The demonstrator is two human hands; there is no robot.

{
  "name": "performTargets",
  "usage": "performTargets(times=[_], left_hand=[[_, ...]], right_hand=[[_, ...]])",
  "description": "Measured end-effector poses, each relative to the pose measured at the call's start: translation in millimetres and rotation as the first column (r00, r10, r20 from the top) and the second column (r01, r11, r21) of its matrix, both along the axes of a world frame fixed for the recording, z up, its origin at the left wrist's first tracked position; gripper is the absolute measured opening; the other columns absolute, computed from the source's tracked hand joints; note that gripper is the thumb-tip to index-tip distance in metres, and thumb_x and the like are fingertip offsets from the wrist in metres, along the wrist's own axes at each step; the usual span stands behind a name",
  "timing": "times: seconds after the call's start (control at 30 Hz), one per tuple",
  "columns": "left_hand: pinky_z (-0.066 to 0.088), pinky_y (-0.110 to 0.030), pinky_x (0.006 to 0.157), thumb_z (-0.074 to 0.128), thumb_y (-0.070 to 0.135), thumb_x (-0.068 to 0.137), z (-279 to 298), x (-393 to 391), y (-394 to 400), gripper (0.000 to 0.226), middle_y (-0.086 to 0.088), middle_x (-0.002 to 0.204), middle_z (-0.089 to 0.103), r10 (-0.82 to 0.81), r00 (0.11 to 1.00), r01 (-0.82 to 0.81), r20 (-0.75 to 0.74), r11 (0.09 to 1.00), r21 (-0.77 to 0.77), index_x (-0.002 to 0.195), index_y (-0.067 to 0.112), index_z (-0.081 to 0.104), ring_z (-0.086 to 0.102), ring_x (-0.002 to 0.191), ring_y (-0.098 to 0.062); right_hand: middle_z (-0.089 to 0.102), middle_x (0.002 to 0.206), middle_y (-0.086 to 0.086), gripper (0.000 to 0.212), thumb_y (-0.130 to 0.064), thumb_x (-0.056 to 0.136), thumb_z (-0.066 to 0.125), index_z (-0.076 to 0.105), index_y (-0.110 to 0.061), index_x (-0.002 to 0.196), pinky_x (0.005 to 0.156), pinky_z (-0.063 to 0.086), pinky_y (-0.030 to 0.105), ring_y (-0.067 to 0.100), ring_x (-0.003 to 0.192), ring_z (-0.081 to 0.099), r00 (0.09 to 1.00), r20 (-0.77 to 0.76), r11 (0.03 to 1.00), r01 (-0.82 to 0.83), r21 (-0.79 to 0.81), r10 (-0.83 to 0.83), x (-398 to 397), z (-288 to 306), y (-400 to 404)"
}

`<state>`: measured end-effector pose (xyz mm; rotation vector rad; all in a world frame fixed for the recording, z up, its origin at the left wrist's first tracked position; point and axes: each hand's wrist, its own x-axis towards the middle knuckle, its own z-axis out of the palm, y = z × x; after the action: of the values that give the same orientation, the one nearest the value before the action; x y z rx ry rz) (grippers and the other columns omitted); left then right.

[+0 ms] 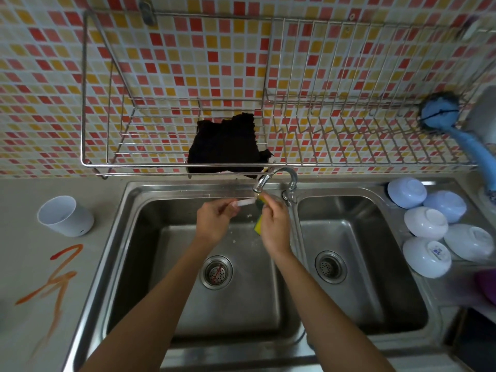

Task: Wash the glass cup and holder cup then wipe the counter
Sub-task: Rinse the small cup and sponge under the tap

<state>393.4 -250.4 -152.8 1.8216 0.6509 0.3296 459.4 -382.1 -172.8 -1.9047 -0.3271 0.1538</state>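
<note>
Forearms reach over the sink [128, 237]: sponge work under the tap [261, 182].
Left hand [214, 218] pinches a clear glass cup [245, 203] steady for rinsing; right hand [275, 226] grips the yellow-green sponge [259, 226].

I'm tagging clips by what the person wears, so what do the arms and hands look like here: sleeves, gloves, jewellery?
Both arms are bare from the bottom edge of the frame up to the wrists, with no sleeve in view. The left hand and right hand wear no gloves. No watch, bracelet or ring can be made out, though the fingers are slightly blurred.
</note>
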Motion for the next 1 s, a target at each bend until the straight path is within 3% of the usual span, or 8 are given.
performTargets(times=[0.1, 0.17, 0.23, 0.33, 0.43, 0.57, 0.77, 1.0], left_hand=[[0.054, -0.032, 0.089, 0.06, 0.015, 0.094, 3, -4, 9, 0.022, -0.005, 0.091, 0.073, 0.027, 0.999, -0.027, -0.018, 0.999, 0.022, 0.112, 0.006, 0.07, 0.071, 0.088, -0.019], [0.054, -0.032, 0.089, 0.06, 0.015, 0.094, 4, -6, 14, 0.021, -0.007, 0.093, 0.074, 0.043, 0.999, -0.042, -0.026, 0.999, 0.033, 0.111, 0.007, 0.07, 0.071, 0.089, -0.02], [0.055, -0.035, 0.089, 0.061, 0.015, 0.094, 4, -5, 19, 0.02, -0.007, 0.091, 0.074, 0.053, 0.998, -0.052, -0.026, 0.998, 0.024, 0.109, 0.008, 0.071, 0.071, 0.088, -0.021], [0.055, -0.038, 0.091, 0.061, 0.016, 0.093, 3, -5, 20, 0.02, -0.005, 0.09, 0.074, 0.049, 0.998, -0.049, -0.026, 0.999, 0.004, 0.108, 0.008, 0.071, 0.071, 0.089, -0.022], [0.054, -0.037, 0.091, 0.061, 0.016, 0.094, 3, -5, 17, 0.02, -0.005, 0.09, 0.073, 0.043, 0.999, -0.044, -0.024, 0.999, -0.006, 0.109, 0.007, 0.071, 0.071, 0.09, -0.022], [0.055, -0.038, 0.092, 0.061, 0.017, 0.094, -2, -5, 15, 0.023, -0.005, 0.09, 0.074, 0.015, 0.999, -0.016, -0.032, 1.0, -0.026, 0.112, 0.007, 0.07, 0.071, 0.089, -0.019], [0.055, -0.044, 0.091, 0.065, 0.017, 0.092, -8, -4, 14, 0.02, -0.004, 0.091, 0.075, -0.071, 0.997, 0.071, -0.013, 0.997, -0.042, 0.11, 0.015, 0.072, 0.071, 0.089, -0.021], [0.053, -0.043, 0.094, 0.068, 0.013, 0.088, -8, 13, 2, 0.021, -0.008, 0.093, 0.075, -0.101, 0.995, 0.102, 0.014, 0.984, -0.145, 0.108, 0.019, 0.073, 0.069, 0.09, -0.026]], right_hand=[[0.065, 0.108, 0.004, 0.021, -0.033, 0.091, 0.063, 0.058, -0.027, 0.11, 0.084, 0.052, 0.03, 0.013, 0.09, 0.064, 0.953, -0.298, 0.997, -0.036, 0.062, 0.052, 16, 0, -3], [0.065, 0.099, 0.005, 0.022, -0.02, 0.093, 0.062, 0.055, -0.018, 0.114, 0.075, 0.056, 0.03, 0.013, 0.076, 0.065, 0.92, -0.374, 0.987, -0.067, 0.144, 0.117, 22, 6, -5], [0.062, 0.098, 0.007, 0.018, -0.014, 0.1, 0.051, 0.054, -0.012, 0.117, 0.066, 0.056, 0.026, 0.012, 0.071, 0.063, 0.935, -0.323, 0.985, -0.108, 0.135, 0.147, 26, 12, -4], [0.065, 0.098, 0.006, 0.02, -0.025, 0.104, 0.039, 0.055, -0.013, 0.109, 0.073, 0.054, 0.036, 0.021, 0.081, 0.065, 0.98, -0.122, 0.97, -0.178, -0.165, 0.159, 33, 13, -4], [0.062, 0.085, 0.006, 0.022, -0.025, 0.104, 0.037, 0.055, -0.014, 0.101, 0.063, 0.046, 0.035, 0.022, 0.072, 0.059, 0.978, -0.067, 0.928, -0.207, -0.311, 0.195, 35, 11, -6], [0.06, 0.094, 0.004, 0.026, -0.022, 0.104, 0.038, 0.06, -0.007, 0.103, 0.066, 0.038, 0.024, 0.014, 0.078, 0.056, 0.983, -0.023, 0.908, -0.175, -0.382, 0.18, 34, 1, -10], [0.057, 0.076, -0.005, 0.023, -0.027, 0.104, 0.038, 0.054, -0.01, 0.108, 0.063, 0.05, 0.032, 0.013, 0.068, 0.058, 0.998, -0.061, 0.937, 0.011, -0.35, -0.034, 41, -14, -30], [0.06, 0.089, -0.002, 0.016, -0.027, 0.097, 0.056, 0.058, -0.013, 0.105, 0.069, 0.037, 0.025, 0.017, 0.08, 0.055, 0.995, -0.054, 0.91, 0.051, -0.411, -0.08, 69, -8, -50]])
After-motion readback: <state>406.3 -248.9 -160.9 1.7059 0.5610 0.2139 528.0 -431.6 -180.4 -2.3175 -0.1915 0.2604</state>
